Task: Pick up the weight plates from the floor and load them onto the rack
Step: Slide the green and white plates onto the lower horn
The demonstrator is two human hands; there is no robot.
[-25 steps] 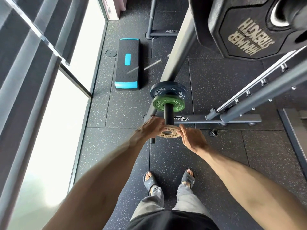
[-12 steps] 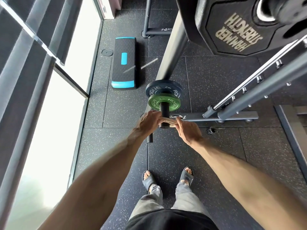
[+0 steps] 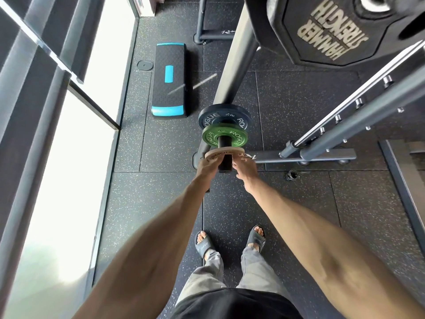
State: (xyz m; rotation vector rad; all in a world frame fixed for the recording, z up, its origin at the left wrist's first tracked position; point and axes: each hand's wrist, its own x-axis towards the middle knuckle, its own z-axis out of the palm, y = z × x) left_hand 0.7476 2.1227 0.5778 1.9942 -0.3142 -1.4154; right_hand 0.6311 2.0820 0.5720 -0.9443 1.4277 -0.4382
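Note:
A small white weight plate (image 3: 217, 153) sits partway along the black storage peg (image 3: 225, 157) of the rack. My left hand (image 3: 207, 168) grips its left rim and my right hand (image 3: 245, 169) pinches its right rim. Further along the same peg hang a green plate (image 3: 239, 137) and, behind it, a dark blue plate (image 3: 208, 116). The peg's near end sticks out between my hands.
A big black Hammer Strength plate (image 3: 328, 31) hangs high at the upper right. The rack's grey upright (image 3: 236, 56) and base bar (image 3: 305, 155) stand ahead, a bolted slanted bar (image 3: 358, 116) to the right. A black-and-blue step platform (image 3: 170, 80) lies left. A window wall (image 3: 57, 157) runs along the left.
Both hands have pushed the white plate from the peg's tip further along the peg toward the green plate. The camera has shifted slightly.

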